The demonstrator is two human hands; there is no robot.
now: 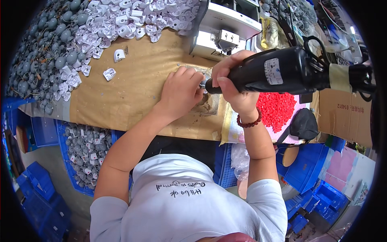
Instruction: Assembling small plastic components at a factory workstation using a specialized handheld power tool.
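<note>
My right hand is wrapped round a black electric screwdriver, held almost level with its nose pointing left. The nose meets a small pale part, mostly hidden by my fingers. My left hand is closed with its fingertips at that part, steadying it over a clear block or plate on the brown paper covering. What exactly sits between the left fingers is hidden. Two loose white plastic shells lie left of my left hand.
Behind are a heap of white shells and grey round pieces with wires. A white boxed machine stands beyond my hands. Red small parts lie right of my wrist, near a cardboard box. A filled blue crate sits below left.
</note>
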